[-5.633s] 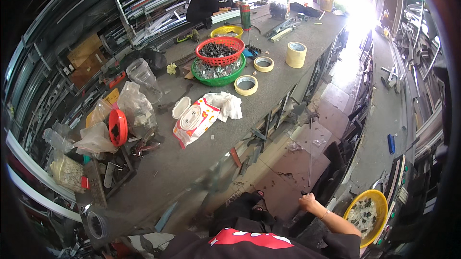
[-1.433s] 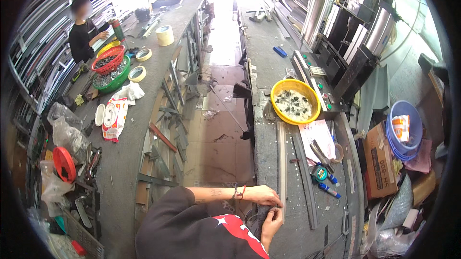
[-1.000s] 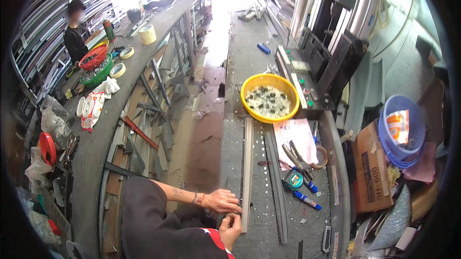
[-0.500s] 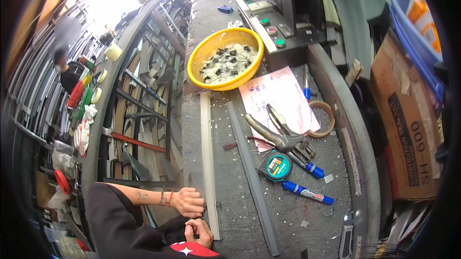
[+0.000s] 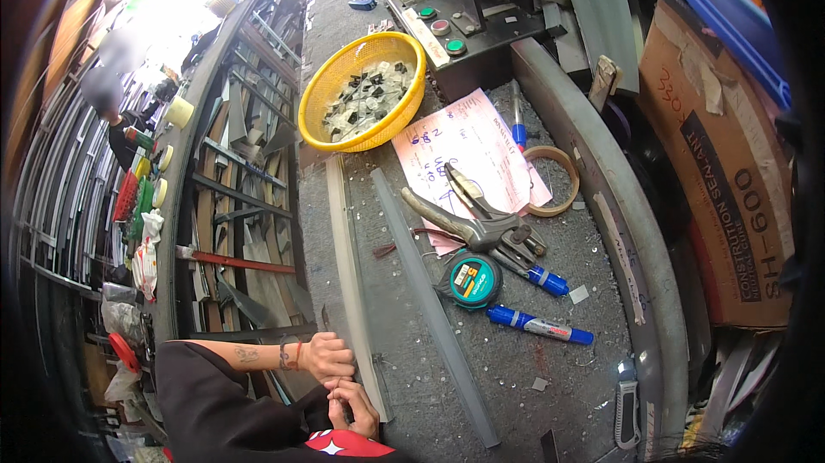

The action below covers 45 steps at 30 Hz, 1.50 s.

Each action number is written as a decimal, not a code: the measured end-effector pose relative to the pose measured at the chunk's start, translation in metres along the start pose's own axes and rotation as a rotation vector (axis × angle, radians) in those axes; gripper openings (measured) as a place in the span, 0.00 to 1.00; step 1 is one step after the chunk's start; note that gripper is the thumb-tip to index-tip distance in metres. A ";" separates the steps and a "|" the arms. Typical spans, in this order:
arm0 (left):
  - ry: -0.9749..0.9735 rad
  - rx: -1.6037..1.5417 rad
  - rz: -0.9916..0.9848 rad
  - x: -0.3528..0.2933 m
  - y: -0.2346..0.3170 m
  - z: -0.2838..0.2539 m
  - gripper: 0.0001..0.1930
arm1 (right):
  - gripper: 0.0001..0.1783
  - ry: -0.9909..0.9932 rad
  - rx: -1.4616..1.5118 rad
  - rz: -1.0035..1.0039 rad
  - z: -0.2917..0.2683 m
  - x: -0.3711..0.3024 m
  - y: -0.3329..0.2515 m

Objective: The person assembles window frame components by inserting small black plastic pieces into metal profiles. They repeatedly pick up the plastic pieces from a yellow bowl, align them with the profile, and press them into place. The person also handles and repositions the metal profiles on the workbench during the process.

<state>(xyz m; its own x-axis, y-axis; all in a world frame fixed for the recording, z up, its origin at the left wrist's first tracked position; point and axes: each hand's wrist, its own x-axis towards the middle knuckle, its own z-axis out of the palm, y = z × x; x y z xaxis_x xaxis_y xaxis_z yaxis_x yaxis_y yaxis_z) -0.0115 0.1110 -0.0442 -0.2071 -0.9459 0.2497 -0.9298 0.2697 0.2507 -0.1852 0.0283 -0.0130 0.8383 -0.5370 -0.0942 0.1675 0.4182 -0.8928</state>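
Note:
My left hand [image 5: 328, 357], with bands at its wrist, is closed into a fist beside the long pale strip [image 5: 351, 274]. Just below it, my right hand [image 5: 354, 409] is closed too, its fingers drawn together against the left one. Whatever the fingers hold, if anything, is hidden. The pale strip lies lengthwise on the dark bench [image 5: 550, 416], close to the knuckles of both hands; I cannot tell whether they touch it. A grey strip [image 5: 434, 304] lies to its right, apart from the hands.
Beyond the strips stands a yellow basket [image 5: 404, 119] of small clear and black pieces. Rightward lie pliers [image 5: 490, 229], a tape measure [image 5: 473, 281], blue markers [image 5: 541, 325], a tape roll [image 5: 574, 179], paper [image 5: 464, 128] and a utility knife [image 5: 627, 407]. Racked profiles fill the left.
The view has shifted, so the bench things appear farther left and higher. Both hands remain closed together beside the pale strip, the left one slightly turned.

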 end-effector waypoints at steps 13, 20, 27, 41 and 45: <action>0.132 -0.059 -0.088 0.008 0.005 -0.001 0.12 | 0.09 0.080 -0.474 0.091 0.012 -0.004 0.000; -0.272 -0.468 0.211 0.032 -0.030 -0.042 0.10 | 0.17 0.225 -0.570 0.271 0.020 0.008 -0.007; -0.426 -0.604 0.598 0.089 -0.054 -0.046 0.12 | 0.23 0.625 -0.562 0.386 0.036 0.019 -0.006; -0.569 -0.658 1.050 0.074 -0.072 -0.059 0.11 | 0.11 1.151 0.289 0.240 0.103 0.046 0.015; -0.415 -0.518 0.916 0.087 -0.105 -0.064 0.16 | 0.09 1.305 0.219 0.159 0.113 0.054 0.034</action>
<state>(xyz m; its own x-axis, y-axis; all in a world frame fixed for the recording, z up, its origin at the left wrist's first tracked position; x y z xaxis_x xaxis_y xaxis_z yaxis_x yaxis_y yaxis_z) 0.0876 0.0115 0.0115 -0.9205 -0.3140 0.2327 -0.1575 0.8430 0.5143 -0.0756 0.0958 0.0014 -0.2312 -0.7242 -0.6497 0.2973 0.5833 -0.7559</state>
